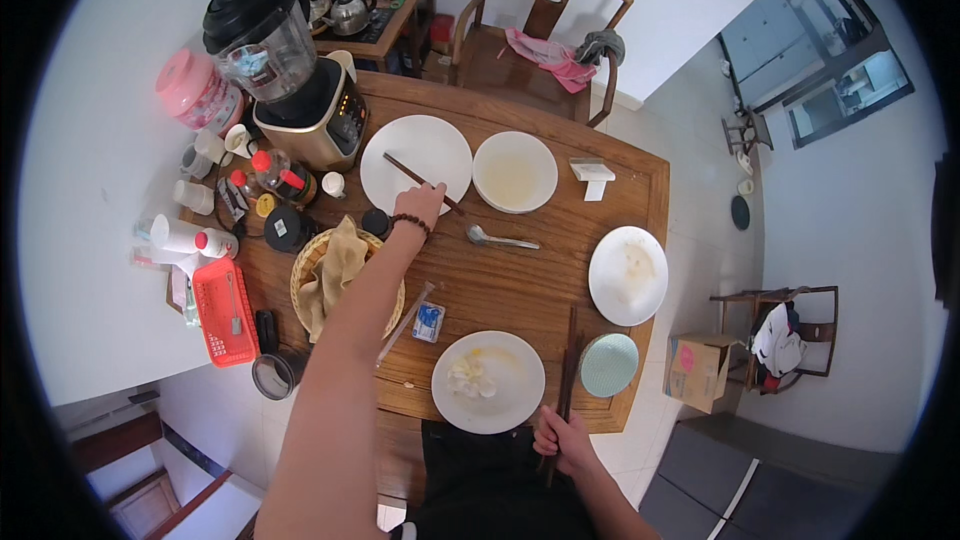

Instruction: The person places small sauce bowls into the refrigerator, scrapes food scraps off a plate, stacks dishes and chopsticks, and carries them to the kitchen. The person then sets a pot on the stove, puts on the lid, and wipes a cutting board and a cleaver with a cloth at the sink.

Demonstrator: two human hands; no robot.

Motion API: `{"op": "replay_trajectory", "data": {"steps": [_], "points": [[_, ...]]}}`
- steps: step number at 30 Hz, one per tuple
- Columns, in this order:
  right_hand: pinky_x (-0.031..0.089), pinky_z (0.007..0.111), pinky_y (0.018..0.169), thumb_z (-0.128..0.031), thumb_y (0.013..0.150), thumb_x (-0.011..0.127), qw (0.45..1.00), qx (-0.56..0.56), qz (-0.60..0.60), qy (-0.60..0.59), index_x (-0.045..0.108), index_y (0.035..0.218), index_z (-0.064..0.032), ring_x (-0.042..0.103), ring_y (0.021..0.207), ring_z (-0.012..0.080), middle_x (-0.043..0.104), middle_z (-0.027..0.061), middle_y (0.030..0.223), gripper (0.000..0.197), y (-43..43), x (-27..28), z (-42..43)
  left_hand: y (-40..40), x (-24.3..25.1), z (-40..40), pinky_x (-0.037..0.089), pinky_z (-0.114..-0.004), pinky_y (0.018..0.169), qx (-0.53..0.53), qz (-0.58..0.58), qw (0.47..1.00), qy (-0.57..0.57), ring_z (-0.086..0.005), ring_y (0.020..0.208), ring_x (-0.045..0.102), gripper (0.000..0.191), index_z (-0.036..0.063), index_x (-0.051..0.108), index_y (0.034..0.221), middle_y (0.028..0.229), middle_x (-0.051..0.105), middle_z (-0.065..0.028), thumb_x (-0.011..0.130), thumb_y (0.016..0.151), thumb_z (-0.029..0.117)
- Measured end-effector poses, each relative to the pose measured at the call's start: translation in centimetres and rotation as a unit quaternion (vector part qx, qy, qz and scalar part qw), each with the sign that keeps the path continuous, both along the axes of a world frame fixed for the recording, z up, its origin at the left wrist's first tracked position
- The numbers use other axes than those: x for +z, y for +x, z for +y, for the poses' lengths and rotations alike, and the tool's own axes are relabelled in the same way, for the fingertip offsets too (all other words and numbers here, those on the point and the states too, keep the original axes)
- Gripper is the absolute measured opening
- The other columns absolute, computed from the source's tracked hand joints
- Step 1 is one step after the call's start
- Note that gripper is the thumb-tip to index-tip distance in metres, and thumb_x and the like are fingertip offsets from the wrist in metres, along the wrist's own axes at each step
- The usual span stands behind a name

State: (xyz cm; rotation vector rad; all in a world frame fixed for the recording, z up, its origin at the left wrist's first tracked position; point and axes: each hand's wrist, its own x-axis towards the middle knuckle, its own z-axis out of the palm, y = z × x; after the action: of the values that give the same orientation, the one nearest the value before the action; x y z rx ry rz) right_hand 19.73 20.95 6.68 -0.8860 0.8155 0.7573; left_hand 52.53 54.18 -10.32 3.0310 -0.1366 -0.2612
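Observation:
My left hand (420,205), with a beaded bracelet at the wrist, reaches across the table to a dark wooden chopstick (405,169) lying over a large white plate (417,146); its fingers are on the chopstick, but whether they grip it is unclear. In my right hand (561,441), near the front edge, are several dark chopsticks (568,364) pointing away from me. Between my arms sits a white plate (517,399) with pale food scraps. A white bowl (514,171) of cloudy liquid stands beside the large plate. A spoon (501,238) lies just in front of them.
A woven basket (300,270) with a tan cloth (341,255) is under my left forearm. A blender (300,90), bottles and a red plastic basket (225,315) stand left. At right are a stained white plate (604,277) and a green textured bowl (610,365). A wooden armchair (487,52) stands behind.

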Motion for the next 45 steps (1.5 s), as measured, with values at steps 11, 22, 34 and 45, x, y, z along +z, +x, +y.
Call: {"op": "replay_trajectory", "data": {"steps": [11, 22, 34, 45], "points": [[0.028, 0.024, 0.043, -0.025, 0.107, 0.057, 0.995, 0.009, -0.095, 0.040, 0.046, 0.086, -0.0100, 0.034, 0.047, 0.0078, 0.035, -0.0027, 0.060, 0.028, 8.1, 0.3, 1.9, -20.5, 14.8, -5.2, 0.053, -0.043, 0.073, -0.034, -0.207, 0.942, -0.264, -0.0329, 0.088, 0.063, 0.034, 0.0073, 0.061, 0.121, 0.095, 0.061, -0.0137, 0.059, 0.088, 0.007], [0.031, 0.028, 0.046, -0.027, 0.102, 0.062, 0.981, 0.124, -0.146, -0.013, 0.047, 0.073, -0.0120, 0.038, 0.050, 0.0118, 0.038, -0.0021, 0.062, 0.036, 5.9, 1.4, -2.3, -38.7, 19.5, -23.0, 0.053, -0.040, 0.082, -0.068, -0.139, 0.915, -0.373, -0.0330, 0.096, 0.065, 0.051, 0.0072, 0.064, 0.130, 0.107, 0.063, -0.0156, 0.066, 0.080, 0.000], [0.037, 0.026, 0.049, -0.026, 0.103, 0.064, 0.948, 0.108, -0.291, 0.072, 0.050, 0.081, -0.0085, 0.047, 0.053, 0.0095, 0.050, -0.0005, 0.065, 0.031, -0.6, 3.2, -17.3, -47.1, 19.2, -45.3, 0.041, -0.049, 0.112, 0.364, 0.075, 0.136, -0.918, -0.0314, 0.130, 0.054, 0.091, 0.0027, 0.037, 0.149, 0.145, 0.050, -0.0150, 0.032, 0.097, 0.077], [0.048, 0.029, 0.058, -0.022, 0.098, 0.069, 0.824, 0.309, -0.467, -0.091, 0.064, 0.085, 0.0017, 0.059, 0.061, 0.0129, 0.063, 0.0043, 0.070, 0.027, -5.3, 2.6, -22.4, -47.5, 15.9, -48.6, 0.046, -0.037, 0.103, 0.199, -0.008, 0.167, -0.966, -0.0218, 0.116, 0.062, 0.072, 0.0099, 0.057, 0.134, 0.128, 0.064, -0.0071, 0.037, 0.100, 0.070]]}}
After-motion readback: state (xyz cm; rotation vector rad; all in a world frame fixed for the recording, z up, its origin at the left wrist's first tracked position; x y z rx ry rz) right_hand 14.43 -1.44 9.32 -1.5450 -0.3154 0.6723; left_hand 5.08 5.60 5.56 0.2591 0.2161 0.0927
